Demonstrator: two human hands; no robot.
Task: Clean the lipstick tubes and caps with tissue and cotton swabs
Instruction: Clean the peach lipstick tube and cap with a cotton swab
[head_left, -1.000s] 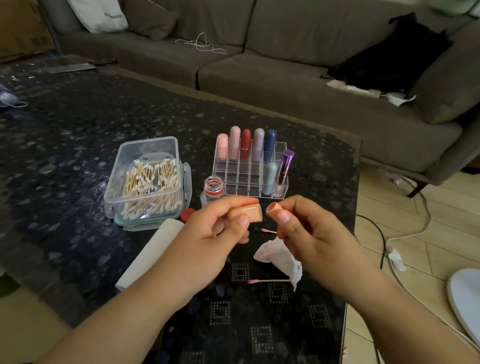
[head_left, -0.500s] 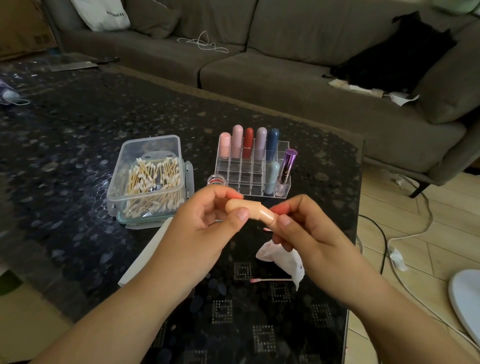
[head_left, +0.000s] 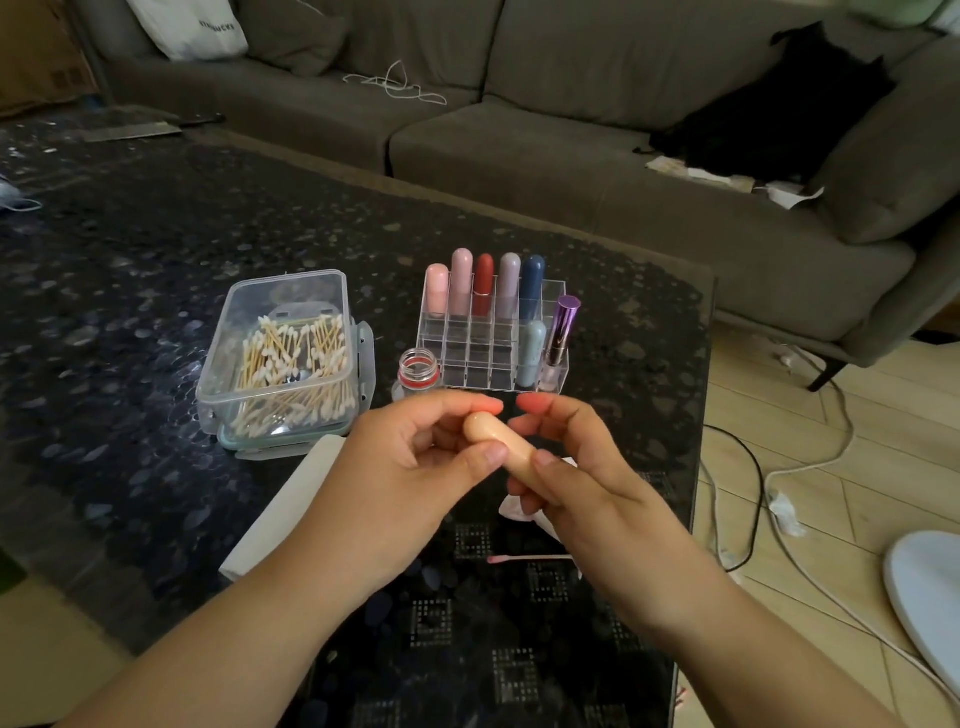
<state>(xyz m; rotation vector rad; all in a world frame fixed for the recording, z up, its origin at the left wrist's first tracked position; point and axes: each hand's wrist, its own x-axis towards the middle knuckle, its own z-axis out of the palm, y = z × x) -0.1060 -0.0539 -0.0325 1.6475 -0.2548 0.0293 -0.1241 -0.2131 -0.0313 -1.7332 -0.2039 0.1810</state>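
A home living room is indicated by the grey sofa (head_left: 571, 156), dark glass-topped surface (head_left: 156, 260) and wooden floor (head_left: 831, 467).

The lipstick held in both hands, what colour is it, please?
Peach lipstick, best in the head view.

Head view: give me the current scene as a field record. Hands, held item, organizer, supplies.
held item: peach lipstick tube, capped, tilted, held above the table
left hand: pinches the tube's upper end
right hand: grips the tube's lower end
organizer: clear organizer, five tubes in back row, a pale blue tube and a purple tube at front right
swabs: open cotton swab box; one used swab lying on the table
tissue: crumpled tissue, partly hidden under the right hand
other: small open jar beside the organizer
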